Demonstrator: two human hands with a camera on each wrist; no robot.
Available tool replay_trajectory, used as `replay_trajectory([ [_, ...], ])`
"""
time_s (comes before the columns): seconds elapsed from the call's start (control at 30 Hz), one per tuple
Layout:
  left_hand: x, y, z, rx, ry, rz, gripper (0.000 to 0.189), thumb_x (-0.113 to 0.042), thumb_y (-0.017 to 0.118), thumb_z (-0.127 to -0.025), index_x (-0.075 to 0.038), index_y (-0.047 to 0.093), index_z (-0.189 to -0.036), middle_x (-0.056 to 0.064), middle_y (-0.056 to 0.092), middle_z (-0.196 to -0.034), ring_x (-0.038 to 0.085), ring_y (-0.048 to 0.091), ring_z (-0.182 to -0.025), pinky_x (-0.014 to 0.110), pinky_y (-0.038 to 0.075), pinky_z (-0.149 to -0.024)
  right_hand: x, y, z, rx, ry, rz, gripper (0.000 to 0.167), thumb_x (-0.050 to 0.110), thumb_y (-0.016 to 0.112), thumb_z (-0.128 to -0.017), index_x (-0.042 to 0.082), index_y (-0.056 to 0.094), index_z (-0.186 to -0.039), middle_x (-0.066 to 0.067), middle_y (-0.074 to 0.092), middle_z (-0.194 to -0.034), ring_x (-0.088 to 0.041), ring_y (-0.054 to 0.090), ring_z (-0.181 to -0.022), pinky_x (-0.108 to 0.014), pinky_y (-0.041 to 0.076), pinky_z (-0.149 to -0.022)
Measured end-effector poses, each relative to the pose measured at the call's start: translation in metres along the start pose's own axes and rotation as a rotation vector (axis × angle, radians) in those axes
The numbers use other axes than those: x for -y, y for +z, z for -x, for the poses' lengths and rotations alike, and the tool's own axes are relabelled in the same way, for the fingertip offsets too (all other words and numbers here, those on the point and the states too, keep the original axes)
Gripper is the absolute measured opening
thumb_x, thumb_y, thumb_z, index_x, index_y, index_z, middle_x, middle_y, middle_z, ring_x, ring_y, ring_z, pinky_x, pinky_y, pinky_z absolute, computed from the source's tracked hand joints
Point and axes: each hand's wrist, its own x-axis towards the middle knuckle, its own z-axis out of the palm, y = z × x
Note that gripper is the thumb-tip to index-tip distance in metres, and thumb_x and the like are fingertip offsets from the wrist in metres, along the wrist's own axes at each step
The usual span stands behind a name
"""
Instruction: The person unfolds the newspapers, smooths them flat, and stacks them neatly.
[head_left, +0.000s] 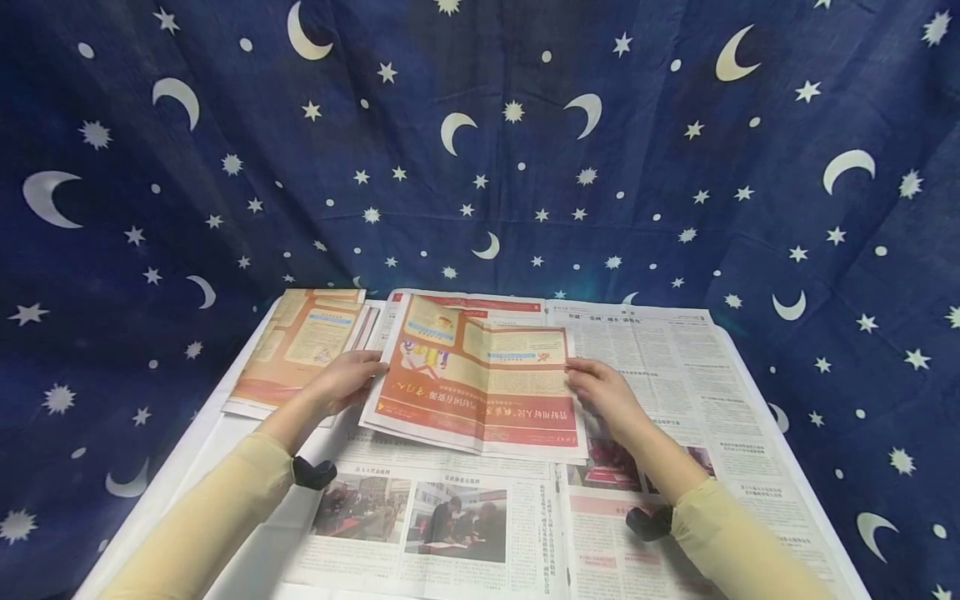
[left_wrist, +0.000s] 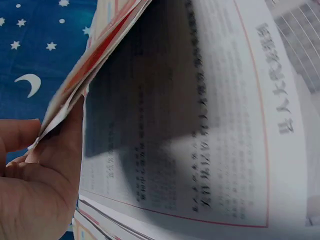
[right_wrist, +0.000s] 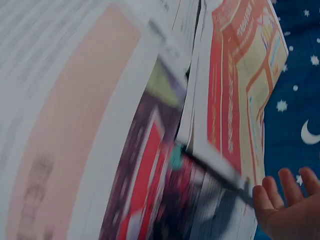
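A folded newspaper [head_left: 487, 392] with red and orange print is raised a little over spread newspaper sheets [head_left: 450, 575]. My left hand [head_left: 341, 385] pinches its left edge; in the left wrist view, the edge passes between the thumb and fingers of the left hand [left_wrist: 45, 185]. At the opposite edge is my right hand [head_left: 607, 396], fingertips right at the paper. Seen from the right wrist, the fingers of the right hand [right_wrist: 290, 212] are fairly straight and slightly spread beside the folded newspaper [right_wrist: 227, 115].
Another stack of folded newspapers [head_left: 300, 342] in orange and red lies at the table's back left. The white table [head_left: 187, 483] shows along the left side. Behind it hangs a dark blue cloth [head_left: 525, 208] with moons and stars. Black bands circle both wrists.
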Motion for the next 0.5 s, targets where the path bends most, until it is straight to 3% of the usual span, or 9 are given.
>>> replay_trajectory([
  [0.23, 0.012, -0.002, -0.004, -0.022, -0.017, -0.059, 0.056, -0.017, 0.049, -0.108, 0.008, 0.032, -0.155, 0.024, 0.062, -0.132, 0.027, 0.071, -0.106, 0.039, 0.060, -0.087, -0.011, -0.021, 0.005, -0.022, 0.094, 0.015, 0.064, 0.025, 0.055, -0.105, -0.002, 0.029, -0.157, -0.026, 0.039, -0.152, -0.042, 0.044, -0.138, -0.050, 0.042, -0.112],
  [0.5, 0.021, 0.002, -0.008, -0.022, -0.006, -0.047, 0.049, -0.013, 0.048, -0.107, 0.010, 0.039, -0.150, 0.024, 0.065, -0.127, 0.029, 0.071, -0.104, 0.040, 0.060, -0.086, -0.019, -0.021, 0.008, 0.014, 0.186, -0.013, 0.065, 0.020, 0.051, -0.106, -0.004, 0.022, -0.158, -0.028, 0.046, -0.146, -0.040, 0.053, -0.130, -0.044, 0.053, -0.100],
])
